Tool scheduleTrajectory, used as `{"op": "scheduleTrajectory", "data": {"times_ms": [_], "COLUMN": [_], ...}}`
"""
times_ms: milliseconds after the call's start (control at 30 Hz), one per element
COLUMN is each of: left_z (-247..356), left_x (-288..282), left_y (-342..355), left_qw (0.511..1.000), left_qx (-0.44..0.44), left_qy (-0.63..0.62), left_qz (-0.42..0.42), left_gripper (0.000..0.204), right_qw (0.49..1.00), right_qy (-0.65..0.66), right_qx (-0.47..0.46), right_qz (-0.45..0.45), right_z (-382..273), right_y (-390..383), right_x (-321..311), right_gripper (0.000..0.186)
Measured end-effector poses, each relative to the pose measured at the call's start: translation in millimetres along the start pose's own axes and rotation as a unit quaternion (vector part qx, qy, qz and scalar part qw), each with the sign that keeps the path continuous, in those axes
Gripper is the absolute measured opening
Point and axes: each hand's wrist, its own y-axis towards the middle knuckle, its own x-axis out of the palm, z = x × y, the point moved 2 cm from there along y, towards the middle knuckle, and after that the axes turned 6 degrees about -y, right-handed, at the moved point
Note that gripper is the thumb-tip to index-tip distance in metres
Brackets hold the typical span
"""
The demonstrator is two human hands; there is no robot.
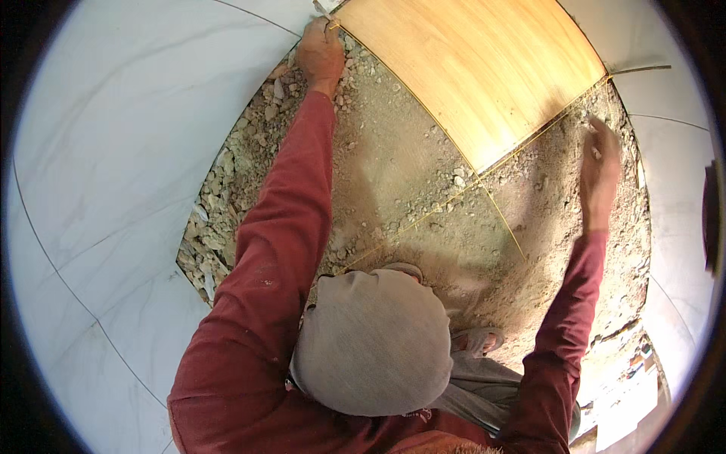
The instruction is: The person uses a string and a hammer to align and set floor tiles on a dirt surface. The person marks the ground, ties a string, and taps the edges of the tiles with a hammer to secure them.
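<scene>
My left hand is closed on a yellow string at the far-left corner of a wood-grain tile. A pale, narrow piece sticks up just beyond its knuckles; its kind is hard to tell. My right hand hangs over the rubble near the tile's right corner, slightly blurred. Its fingers are extended and loosely bent, with no held object visible. Yellow strings run along the tile's two near edges and cross by its near corner. The tile lies on a bed of grey-brown rubble.
Large white marbled tiles border the rubble on both sides. A thin dark rod lies by the tile's right corner. Below my arms are a rounded grey cloth shape and a sandalled foot. White scraps lie lower right.
</scene>
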Motion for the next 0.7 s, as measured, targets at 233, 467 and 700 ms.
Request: {"op": "scheduleTrajectory", "data": {"times_ms": [233, 467, 700], "left_z": [24.1, 9.4, 7.5], "left_x": [3.3, -1.9, -13.6], "left_y": [6.4, -0.1, 1.0], "left_qw": [0.997, 0.999, 0.987], "left_qx": [-0.043, -0.041, -0.119], "left_qy": [-0.035, -0.03, -0.089], "left_qz": [-0.05, -0.017, -0.066], "left_gripper": [0.018, 0.021, 0.025], "right_qw": [0.968, 0.958, 0.958], "right_qy": [0.127, 0.164, 0.139], "right_qx": [-0.204, -0.237, -0.245], "right_qz": [-0.065, -0.005, 0.054], "right_z": [-213.6, -312.2, -321.6], "right_y": [101.5, 130.6, 116.0], "right_x": [122.9, 193.9, 204.7], "right_gripper": [0.025, 0.02, 0.008]}}
